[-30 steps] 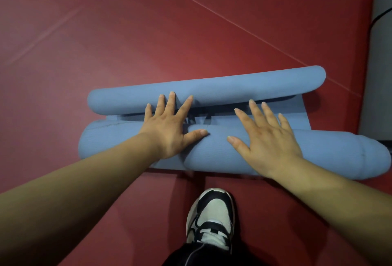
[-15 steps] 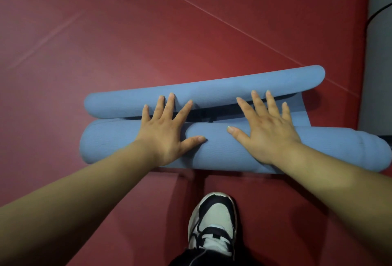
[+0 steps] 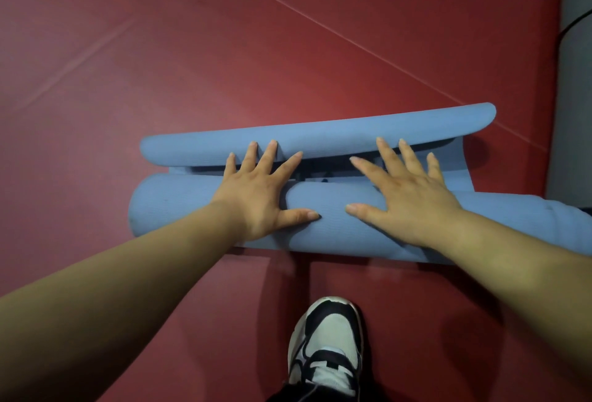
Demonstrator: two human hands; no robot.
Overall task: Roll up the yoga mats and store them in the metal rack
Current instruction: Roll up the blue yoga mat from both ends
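A blue yoga mat [image 3: 179,209] lies across the red floor, rolled into a thick near roll, with its far end curled into a thinner roll [image 3: 320,135]. A narrow dark gap with a black strap shows between the two rolls. My left hand [image 3: 259,190] presses flat on the near roll, its fingers spread and reaching the far curl. On the same roll, further right, my right hand [image 3: 403,190] lies flat with fingers spread. No metal rack is in view.
A grey rolled mat [image 3: 573,81] lies along the right edge, close to the blue mat's right end. My black and white shoe [image 3: 326,344] stands just behind the roll. Red floor [image 3: 192,49] stretches beyond.
Both hands have pushed forward over the near roll, and it has rolled toward the far curl, narrowing the gap between them.
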